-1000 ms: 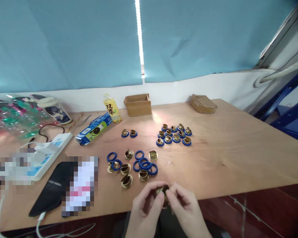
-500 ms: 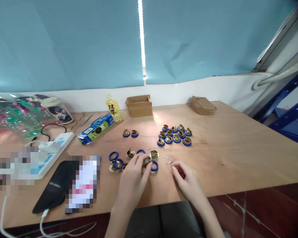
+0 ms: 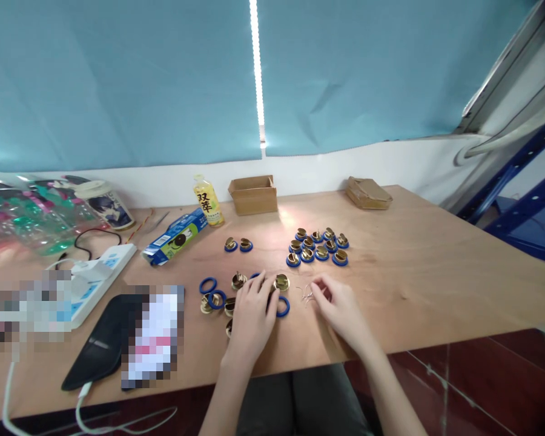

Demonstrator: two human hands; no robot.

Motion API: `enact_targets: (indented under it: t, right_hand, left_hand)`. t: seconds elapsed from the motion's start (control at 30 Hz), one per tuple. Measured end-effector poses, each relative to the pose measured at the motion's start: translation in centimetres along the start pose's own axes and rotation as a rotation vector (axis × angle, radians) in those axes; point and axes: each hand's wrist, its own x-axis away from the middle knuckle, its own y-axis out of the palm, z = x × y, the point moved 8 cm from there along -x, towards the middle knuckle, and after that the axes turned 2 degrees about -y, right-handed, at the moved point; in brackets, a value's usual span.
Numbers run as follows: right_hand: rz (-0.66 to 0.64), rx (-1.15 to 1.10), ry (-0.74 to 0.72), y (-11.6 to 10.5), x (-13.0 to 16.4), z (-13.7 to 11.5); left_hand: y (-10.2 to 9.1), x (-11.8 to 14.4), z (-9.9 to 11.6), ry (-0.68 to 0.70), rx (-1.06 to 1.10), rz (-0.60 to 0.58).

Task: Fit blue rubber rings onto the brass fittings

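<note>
My left hand (image 3: 255,309) lies palm down over a loose group of gold-coloured round metal pieces and blue rings, fingers stretched out and a gap beside the thumb. Its palm hides some of them. A blue ring (image 3: 283,306) lies just right of its thumb, and a gold piece (image 3: 281,282) is beyond its fingertips. Left of it are another blue ring (image 3: 208,286) and a gold piece (image 3: 238,280). My right hand (image 3: 338,303) has thumb and forefinger pinched together at a small tangle of thin curved wires (image 3: 306,295).
Several gold pieces seated in blue rings (image 3: 321,252) stand grouped farther back; two more (image 3: 246,244) sit left of them. Behind are an open cardboard box (image 3: 254,198), a drink bottle (image 3: 208,203), a blue carton (image 3: 175,237) and a brown package (image 3: 369,194). A power strip (image 3: 104,275) and a black pouch (image 3: 104,339) lie left.
My right hand has moved forward and slightly left, onto the wires. My left hand has flattened over the pieces, covering the gold one that showed between its fingers and thumb.
</note>
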Motion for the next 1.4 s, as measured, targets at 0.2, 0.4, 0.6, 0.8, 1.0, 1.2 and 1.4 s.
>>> enact_targets:
  t: [0.2, 0.4, 0.6, 0.8, 1.0, 1.2, 1.4]
  right_hand:
    - [-0.159, 0.447, -0.054, 0.7, -6.4, -1.5]
    - [-0.242, 0.534, -0.038, 2.9, -10.2, -1.1]
    - [-0.2, 0.457, -0.117, 1.4, -8.7, -3.5]
    - [-0.209, 0.01, -0.295, -0.4, -1.4, -8.0]
    - [-0.121, -0.218, -0.328, 1.9, 5.4, -7.9]
    - [0.106, -0.443, -0.173, 2.6, 7.3, -4.6]
    - [0.166, -0.455, -0.129, 2.9, 7.2, -4.3]
  left_hand:
    - [0.8, 0.7, 0.5, -0.025, -0.134, 0.043]
    - [-1.1, 3.2, 1.5, -0.089, 0.11, 0.204]
    - [-0.9, 6.5, 1.5, -0.319, 0.716, 0.19]
    - [3.0, 6.6, 0.5, -0.747, 1.539, -0.015]
    - [2.9, 7.5, 0.0, -0.881, 1.63, 0.006]
    - [1.6, 7.3, 1.4, -0.727, 1.626, -0.059]
    - [1.3, 7.4, 2.0, -0.632, 1.533, -0.084]
